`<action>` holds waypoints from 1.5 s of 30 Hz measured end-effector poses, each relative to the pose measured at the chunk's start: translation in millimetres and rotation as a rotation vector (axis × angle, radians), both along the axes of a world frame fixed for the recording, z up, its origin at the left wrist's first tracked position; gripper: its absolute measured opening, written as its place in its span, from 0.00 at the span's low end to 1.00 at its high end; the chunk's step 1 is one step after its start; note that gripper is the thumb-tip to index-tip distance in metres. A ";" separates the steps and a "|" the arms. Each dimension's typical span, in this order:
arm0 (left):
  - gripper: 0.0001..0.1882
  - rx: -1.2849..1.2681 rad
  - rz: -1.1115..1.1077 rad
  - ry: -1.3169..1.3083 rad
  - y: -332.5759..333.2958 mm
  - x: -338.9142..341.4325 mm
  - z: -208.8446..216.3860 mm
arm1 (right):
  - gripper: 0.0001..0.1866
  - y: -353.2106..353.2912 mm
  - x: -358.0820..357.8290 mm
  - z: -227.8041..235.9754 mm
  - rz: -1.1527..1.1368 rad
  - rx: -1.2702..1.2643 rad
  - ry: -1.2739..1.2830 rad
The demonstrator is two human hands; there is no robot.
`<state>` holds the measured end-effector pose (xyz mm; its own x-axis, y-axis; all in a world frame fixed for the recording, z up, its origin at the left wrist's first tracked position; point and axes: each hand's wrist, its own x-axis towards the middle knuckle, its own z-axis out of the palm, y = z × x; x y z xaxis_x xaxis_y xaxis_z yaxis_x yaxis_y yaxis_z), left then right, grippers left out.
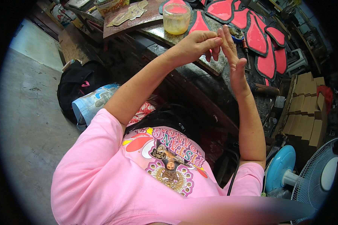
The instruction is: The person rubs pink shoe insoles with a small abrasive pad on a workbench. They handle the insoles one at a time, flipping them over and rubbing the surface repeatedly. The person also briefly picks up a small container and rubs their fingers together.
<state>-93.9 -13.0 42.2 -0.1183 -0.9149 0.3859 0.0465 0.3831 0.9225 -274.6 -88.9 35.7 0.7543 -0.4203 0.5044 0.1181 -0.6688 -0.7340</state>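
Note:
Over the workbench my two hands meet. My left hand [197, 45] is closed in a pinch, its thumb and forefinger at the fingers of my right hand; whatever lies between them is too small to make out. My right hand [233, 62] is held up open, fingers stretched out and thumb apart. Just behind them stands a clear jar [176, 23] partly filled with yellowish liquid. A small blue-rimmed container [237, 36] with dark, crusted contents sits beside my right fingers. Several pink-red cut pieces with black borders [258, 39] are spread and overlapping across the bench.
A brown board [118, 27] with pale cut pieces [128, 14] lies at the far left. A wooden tool handle [266, 89] rests right of my wrist. Stacked cardboard boxes [306, 108], a blue round stool [281, 165] and a fan [319, 176] stand at right; bags [80, 84] are at left.

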 end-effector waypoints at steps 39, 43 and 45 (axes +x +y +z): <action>0.21 0.197 0.246 -0.048 11.1 -32.6 8.0 | 0.60 2.6 3.7 3.8 0.094 0.230 -0.105; 0.23 0.156 0.241 -0.016 5.9 -43.1 4.9 | 0.60 11.5 8.3 -1.2 -0.012 0.029 -0.161; 0.21 0.130 0.190 0.086 2.2 -48.1 2.3 | 0.61 14.2 8.6 -1.7 -0.008 0.043 -0.183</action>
<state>-142.1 -10.8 44.6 0.0890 -0.9601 0.2650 0.0655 0.2711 0.9603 -266.0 -74.7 34.0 0.6480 -0.4498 0.6146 0.2472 -0.6390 -0.7284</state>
